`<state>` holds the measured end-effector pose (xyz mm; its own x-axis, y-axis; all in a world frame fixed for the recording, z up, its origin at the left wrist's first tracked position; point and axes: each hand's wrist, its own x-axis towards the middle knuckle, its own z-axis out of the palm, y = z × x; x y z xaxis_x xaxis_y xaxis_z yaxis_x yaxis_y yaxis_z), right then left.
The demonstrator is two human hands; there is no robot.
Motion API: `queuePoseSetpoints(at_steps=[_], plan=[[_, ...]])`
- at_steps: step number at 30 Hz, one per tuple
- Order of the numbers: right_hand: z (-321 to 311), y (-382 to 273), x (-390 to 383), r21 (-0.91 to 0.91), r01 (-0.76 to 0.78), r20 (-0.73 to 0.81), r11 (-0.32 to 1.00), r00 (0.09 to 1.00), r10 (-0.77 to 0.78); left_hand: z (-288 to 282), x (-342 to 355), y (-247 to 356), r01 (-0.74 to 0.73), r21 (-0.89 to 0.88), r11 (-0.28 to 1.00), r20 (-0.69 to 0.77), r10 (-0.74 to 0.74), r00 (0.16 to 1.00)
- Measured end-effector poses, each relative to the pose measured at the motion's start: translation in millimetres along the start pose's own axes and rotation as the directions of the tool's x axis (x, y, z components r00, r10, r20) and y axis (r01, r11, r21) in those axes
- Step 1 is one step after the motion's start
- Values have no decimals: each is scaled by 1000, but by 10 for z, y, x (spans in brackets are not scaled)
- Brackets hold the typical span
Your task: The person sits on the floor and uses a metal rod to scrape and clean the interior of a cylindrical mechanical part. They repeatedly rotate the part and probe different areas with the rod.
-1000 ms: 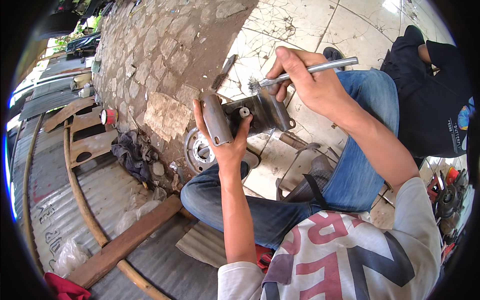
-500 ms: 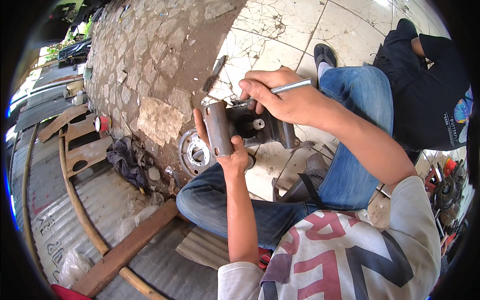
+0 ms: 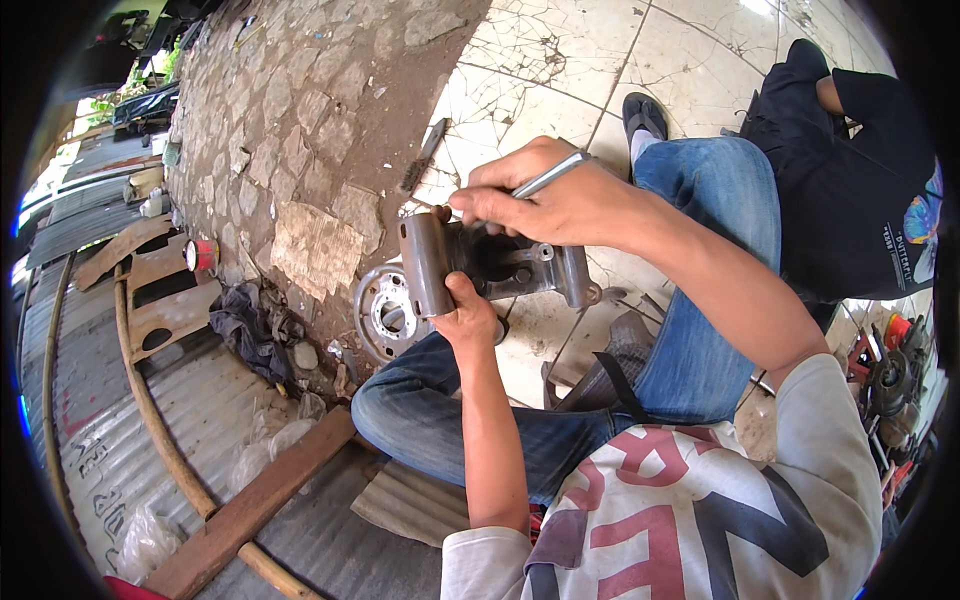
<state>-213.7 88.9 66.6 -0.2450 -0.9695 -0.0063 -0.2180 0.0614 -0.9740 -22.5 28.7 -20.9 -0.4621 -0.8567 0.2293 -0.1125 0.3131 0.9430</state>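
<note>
My left hand grips a dark metal bracket, which has a tube-shaped end on the left, a hollow middle and a narrower cross tube on the right. The left thumb lies on the near edge of the wide tube; the other fingers are hidden beneath it. Above the hollow, my right hand is closed around a slim silver metal rod. The rod slants down to the left through the fist. Its lower end is hidden by the fingers, so I cannot tell whether it touches the bracket.
A round metal plate with holes lies behind the bracket. Beyond it are a dark-bristled brush and a flat tan sheet. A wooden plank crosses the lower left. Another person in dark clothes sits at right, near assorted tools.
The bracket has rolled in my left hand, so its hollow and cross tube face differently. My right hand has shifted left, and the rod is tilted more steeply.
</note>
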Motion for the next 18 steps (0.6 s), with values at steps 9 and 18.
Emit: queuePoseSetpoints(at_steps=[9, 18], plan=[[33, 40, 109, -47, 98, 120, 994, 989, -92, -17, 37, -12, -28, -115, 993, 27, 31, 999], [184, 152, 159, -83, 196, 11, 977, 981, -195, -49, 95, -21, 72, -131, 989, -1, -73, 997]])
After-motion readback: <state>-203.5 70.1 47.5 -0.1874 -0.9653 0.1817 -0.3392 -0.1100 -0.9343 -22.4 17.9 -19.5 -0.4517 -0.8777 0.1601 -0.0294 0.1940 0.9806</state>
